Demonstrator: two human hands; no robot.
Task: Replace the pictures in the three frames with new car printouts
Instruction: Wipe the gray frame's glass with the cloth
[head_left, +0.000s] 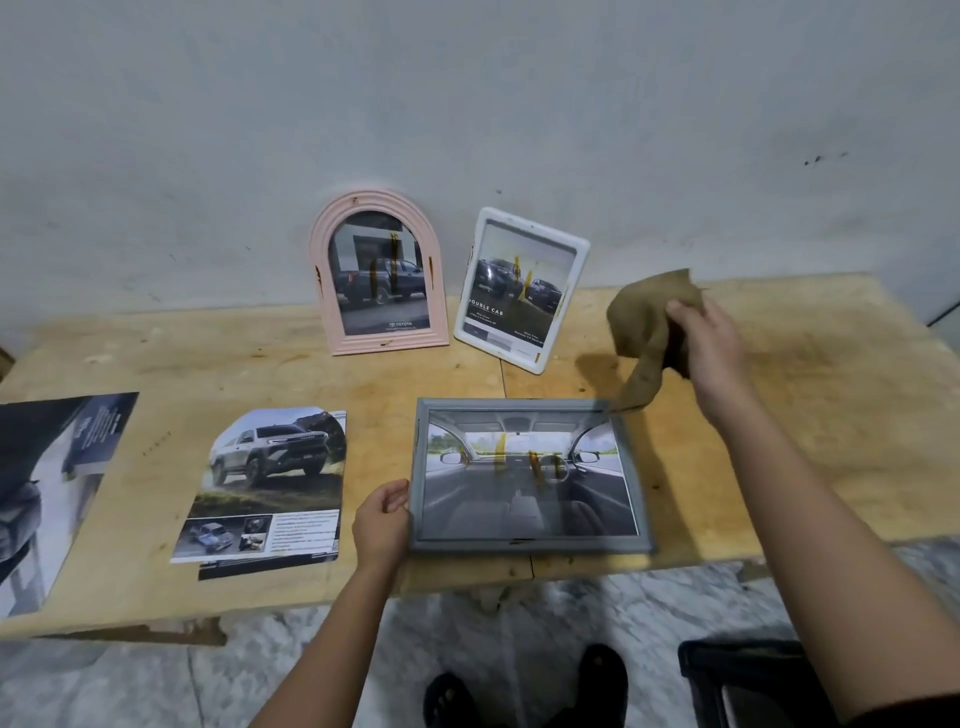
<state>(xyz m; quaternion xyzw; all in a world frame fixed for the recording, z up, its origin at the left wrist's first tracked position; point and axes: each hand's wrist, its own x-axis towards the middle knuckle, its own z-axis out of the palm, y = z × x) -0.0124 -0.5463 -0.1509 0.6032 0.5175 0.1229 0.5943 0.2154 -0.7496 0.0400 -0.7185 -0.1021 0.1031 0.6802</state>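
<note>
- Closest in, at the bottom edge, two sandalled feet (602, 675) stand on a pale marbled floor (311, 670); the edge of the view cuts them off.
- Beside them on the right is a dark object (748, 680), partly out of view and too unclear to identify.
- A grey frame (527, 543) lies flat near the front edge of a wooden table (805, 415). It holds a picture of a car interior, and yellowish streaks on its glass are hard to make out.
- The left hand (382, 525) grips the grey frame's left edge with curled fingers.
- Left of that hand lies an SUV printout (270, 483), with a second sheet (249, 570) under it, only its dark lower strip showing.
- Further left, a large printout (47, 483) runs off the side of the view, so its subject is unclear.
- The right hand (711, 343) is raised above the table, pinching a crumpled brown cloth (644, 322). The cloth's hanging tip is near the grey frame's far right corner; whether it touches cannot be told.
- At the back, a pink arched frame (389, 344) and a white frame (519, 358) stand leaning against a grey wall (467, 104), each holding a picture of a dark pickup.
</note>
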